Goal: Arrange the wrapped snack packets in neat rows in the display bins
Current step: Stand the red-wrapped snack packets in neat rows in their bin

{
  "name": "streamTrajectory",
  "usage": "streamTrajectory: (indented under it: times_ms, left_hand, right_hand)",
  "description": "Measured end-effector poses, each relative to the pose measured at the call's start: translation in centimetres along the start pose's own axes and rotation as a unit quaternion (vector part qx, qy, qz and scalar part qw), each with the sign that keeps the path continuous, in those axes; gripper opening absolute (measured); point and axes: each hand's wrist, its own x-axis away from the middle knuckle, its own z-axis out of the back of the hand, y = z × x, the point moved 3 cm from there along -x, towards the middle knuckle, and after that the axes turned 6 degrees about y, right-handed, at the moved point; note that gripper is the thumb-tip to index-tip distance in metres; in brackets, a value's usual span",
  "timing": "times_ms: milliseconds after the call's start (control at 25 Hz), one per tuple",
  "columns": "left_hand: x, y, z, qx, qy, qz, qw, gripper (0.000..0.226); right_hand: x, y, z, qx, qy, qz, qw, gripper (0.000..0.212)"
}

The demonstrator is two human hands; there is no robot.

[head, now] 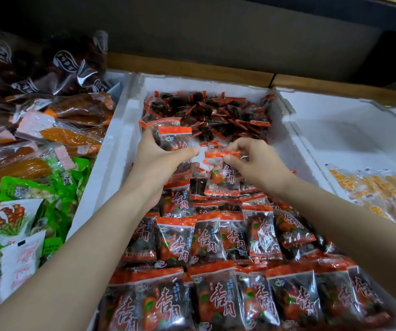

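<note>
Head: both hands over the bin (118, 139), filling rows (216, 237).
Left hand (161, 163) grips a stack (174, 139); right hand (258, 163) pinches one packet (220, 175) by its top seal, just above the last row. Loose pile (216, 111) lies at the back. Best laid label-up, overlapping that row, edges square.

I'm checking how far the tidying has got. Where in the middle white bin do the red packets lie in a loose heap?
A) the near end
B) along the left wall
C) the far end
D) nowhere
C: the loose heap fills the far end of the white bin, while the near packets lie in overlapping rows.
</note>
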Motion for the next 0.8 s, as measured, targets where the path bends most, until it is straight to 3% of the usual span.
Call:
streamTrajectory:
  times_ms: [160, 280, 400, 480, 600, 640, 720, 800]
  left_hand:
    - [0.0, 0.0, 0.1, 0.007, 0.011, 0.0, 1.0, 0.045]
    - [0.0, 0.0, 0.0, 0.01, 0.001, 0.007, 1.0, 0.046]
    - [0.0, -0.1, -0.2, 0.011, -0.023, 0.011, 1.0, 0.044]
    - [0.2, -0.3, -0.4, 0.023, -0.045, 0.033, 0.998, 0.04]
    - [0.3, -0.6, -0.8, 0.01, -0.075, 0.078, 0.994, 0.048]
    - [0.5, -0.6, -0.8, -0.003, -0.085, 0.091, 0.992, 0.06]
    - [0.5, -0.9, -1.0, -0.017, -0.089, 0.105, 0.99, 0.082]
    - [0.6, -0.8, -1.2, -0.019, -0.09, 0.102, 0.99, 0.077]
  right_hand:
    - [-0.2, 0.8, -3.5, -0.021, -0.181, -0.079, 0.98, 0.003]
    - [-0.1, 0.7, -4.8, -0.018, -0.247, -0.088, 0.965, 0.019]
    - [-0.1, 0.5, -4.6, 0.049, -0.251, -0.046, 0.966, 0.021]
    - [0.0, 0.3, -4.2, 0.076, -0.207, -0.012, 0.975, 0.028]
    - [0.7, -1.5, -2.4, -0.07, -0.06, -0.005, 0.996, 0.033]
    - [1.0, -2.3, -1.9, -0.128, -0.049, -0.011, 0.99, 0.037]
    - [2.0, -3.7, -1.7, -0.146, -0.081, -0.004, 0.986, 0.056]
    - [2.9, -4.4, -2.3, -0.038, -0.096, 0.042, 0.994, 0.075]
